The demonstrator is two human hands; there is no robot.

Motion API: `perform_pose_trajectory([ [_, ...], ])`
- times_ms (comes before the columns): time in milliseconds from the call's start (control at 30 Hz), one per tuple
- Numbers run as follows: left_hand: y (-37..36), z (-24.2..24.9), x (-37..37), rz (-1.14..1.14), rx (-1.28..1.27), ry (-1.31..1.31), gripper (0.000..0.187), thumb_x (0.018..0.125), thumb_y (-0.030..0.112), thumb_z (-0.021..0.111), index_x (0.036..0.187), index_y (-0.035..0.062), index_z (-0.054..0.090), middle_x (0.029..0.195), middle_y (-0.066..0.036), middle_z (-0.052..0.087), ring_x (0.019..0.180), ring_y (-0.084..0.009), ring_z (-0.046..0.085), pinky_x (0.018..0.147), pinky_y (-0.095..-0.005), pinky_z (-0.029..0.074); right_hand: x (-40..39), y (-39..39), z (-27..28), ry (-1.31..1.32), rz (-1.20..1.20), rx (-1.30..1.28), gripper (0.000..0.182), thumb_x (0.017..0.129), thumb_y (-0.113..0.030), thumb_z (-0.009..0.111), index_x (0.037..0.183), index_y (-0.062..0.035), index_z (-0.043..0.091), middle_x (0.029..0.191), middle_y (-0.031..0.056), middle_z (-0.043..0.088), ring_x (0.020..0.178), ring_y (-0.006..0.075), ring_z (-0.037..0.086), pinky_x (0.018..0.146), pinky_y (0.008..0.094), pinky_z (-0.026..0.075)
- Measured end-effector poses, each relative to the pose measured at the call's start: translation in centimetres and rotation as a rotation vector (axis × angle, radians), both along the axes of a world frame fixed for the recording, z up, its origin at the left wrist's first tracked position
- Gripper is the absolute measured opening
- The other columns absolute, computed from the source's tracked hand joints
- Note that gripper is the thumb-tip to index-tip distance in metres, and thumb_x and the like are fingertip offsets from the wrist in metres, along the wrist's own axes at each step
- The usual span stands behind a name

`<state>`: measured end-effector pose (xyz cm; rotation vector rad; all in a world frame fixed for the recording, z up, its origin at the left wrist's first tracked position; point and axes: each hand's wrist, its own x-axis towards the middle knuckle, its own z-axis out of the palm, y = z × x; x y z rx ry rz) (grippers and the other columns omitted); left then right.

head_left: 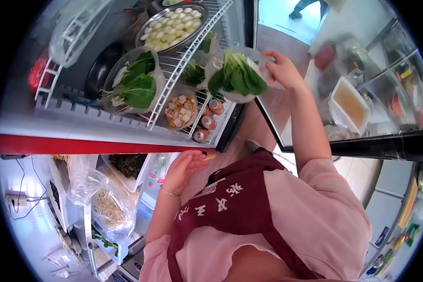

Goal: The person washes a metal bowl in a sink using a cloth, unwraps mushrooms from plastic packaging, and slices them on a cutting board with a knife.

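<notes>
1. clear bowl of greens (239,98) was at wearer's 12 o'clock, up by the fridge's wire shelf (182,75); tofu-like cubes (180,112) & cans (208,122) sat toward the bowl's 7 o'clock.
2. r hand (283,69) had it gripped at its 3 o'clock edge, fingers pinched on the rim; exact thumb spot, couldn't tell.
3. l hand (185,168), wearer's 10 o'clock, looked loose, fingers part-bent, nothing seen in it; contact w/ the red edge (103,144), couldn't tell.
4. bowl prob. light, thin, a bit flexy, maybe slick if damp; leaves soft, easily bruised, stalks crisper. best hold: rim, w/ support underneath.
5. greens (242,77): pale stalks pointed approx 12, dark leaves approx 5–6; long axis ran roughly 12-to-6. bowl roundish, no clear long axis.
</notes>
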<state>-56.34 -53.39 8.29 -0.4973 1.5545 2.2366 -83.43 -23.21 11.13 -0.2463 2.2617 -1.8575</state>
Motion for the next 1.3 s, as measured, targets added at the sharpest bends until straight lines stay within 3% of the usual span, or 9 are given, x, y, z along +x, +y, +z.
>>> perform_pose_trajectory([
  [433, -0.8, 0.5, 4.0, 0.271, -0.098, -0.06, 0.03, 0.097, 0.023, 0.04, 0.112, 0.001, 0.052, 0.103, -0.012, 0.062, 0.09, -0.0226, 0.062, 0.08, -0.0345, 0.049, -15.6, -7.4, -1.7, 0.142, -0.04, -0.071, 0.045, 0.078, -0.01, 0.057, 0.119, 0.0077, 0.048, 0.076, 0.0178, 0.065, 0.056, 0.0221, 0.066, 0.054, 0.0309, 0.055],
  [633, -0.8, 0.5, 5.0, 0.399, -0.131, -0.052, 0.031, 0.096, 0.026, 0.042, 0.11, 0.0006, 0.052, 0.101, -0.012, 0.062, 0.088, -0.0224, 0.062, 0.078, -0.0332, 0.049, -20.3, -13.3, -2.8, 0.173, -0.125, 0.004, 0.049, 0.078, -0.012, 0.059, 0.122, 0.006, 0.047, 0.093, 0.0225, 0.065, 0.059, 0.0235, 0.068, 0.06, 0.0321, 0.056],
  [700, -0.7, 0.6, 5.2, 0.422, -0.093, -0.029, 0.031, 0.096, 0.022, 0.042, 0.113, -0.0012, 0.052, 0.102, -0.012, 0.062, 0.091, -0.0214, 0.062, 0.08, -0.0324, 0.048, -22.1, -14.8, -4.2, 0.157, -0.123, -0.028, 0.051, 0.076, -0.015, 0.064, 0.121, 0.0039, 0.049, 0.098, 0.024, 0.064, 0.069, 0.0299, 0.068, 0.066, 0.0347, 0.055],
  [767, -0.5, 0.6, 5.4, 0.445, -0.082, -0.043, 0.03, 0.096, 0.022, 0.042, 0.113, -0.0009, 0.052, 0.102, -0.012, 0.062, 0.09, -0.0212, 0.062, 0.08, -0.0321, 0.048, -24.2, -16.0, -6.4, 0.442, -0.1, 0.394, 0.058, 0.069, -0.017, 0.072, 0.118, 0.004, 0.05, 0.1, 0.0248, 0.063, 0.086, 0.036, 0.065, 0.075, 0.0372, 0.053],
  [800, -0.5, 0.5, 5.4, 0.458, -0.071, -0.056, 0.03, 0.096, 0.022, 0.042, 0.113, -0.0007, 0.052, 0.102, -0.012, 0.062, 0.09, -0.0209, 0.062, 0.08, -0.0318, 0.048, -25.4, -16.9, -8.3, 0.405, -0.148, 0.412, 0.054, 0.063, -0.015, 0.077, 0.109, 0.0022, 0.056, 0.094, 0.0184, 0.066, 0.088, 0.0344, 0.064, 0.075, 0.0383, 0.052],
  [900, -0.4, 0.2, 5.7, 0.48, -0.057, -0.037, 0.029, 0.096, 0.022, 0.042, 0.112, -0.0002, 0.052, 0.102, -0.011, 0.062, 0.089, -0.0203, 0.061, 0.08, -0.0313, 0.048, -26.1, -17.7, -10.1, 0.392, -0.213, 0.411, 0.071, 0.059, -0.021, 0.079, 0.119, 0.0022, 0.05, 0.108, 0.023, 0.061, 0.096, 0.0352, 0.062, 0.082, 0.0399, 0.05],
  [967, -0.5, 0.0, 5.9, 0.484, -0.057, -0.031, 0.029, 0.096, 0.022, 0.041, 0.112, 0.0, 0.052, 0.102, -0.01, 0.062, 0.089, -0.0199, 0.061, 0.079, -0.0313, 0.048, -24.9, -17.7, -9.1, 0.25, -0.281, 0.35, 0.057, 0.067, -0.021, 0.072, 0.117, -0.0019, 0.052, 0.104, 0.0231, 0.062, 0.095, 0.0357, 0.062, 0.082, 0.0415, 0.049],
  [1033, -0.3, -0.1, 5.9, 0.487, -0.056, -0.026, 0.029, 0.096, 0.022, 0.041, 0.112, 0.0001, 0.052, 0.102, -0.01, 0.062, 0.089, -0.0196, 0.061, 0.079, -0.0312, 0.048, -25.4, -17.5, -9.2, 0.441, -0.237, 0.44, 0.042, 0.075, -0.021, 0.063, 0.112, -0.0031, 0.055, 0.101, 0.024, 0.063, 0.095, 0.0378, 0.061, 0.082, 0.0422, 0.049],
  [1300, -0.5, -0.6, 5.0, 0.418, -0.081, -0.039, 0.031, 0.095, 0.023, 0.043, 0.113, -0.0002, 0.053, 0.102, -0.011, 0.061, 0.09, -0.0218, 0.061, 0.08, -0.0332, 0.048, -27.0, -16.0, -11.6, 0.574, -0.21, 0.534, 0.04, 0.075, -0.021, 0.06, 0.109, -0.0021, 0.059, 0.101, 0.0225, 0.063, 0.098, 0.0379, 0.06, 0.086, 0.0433, 0.048],
])
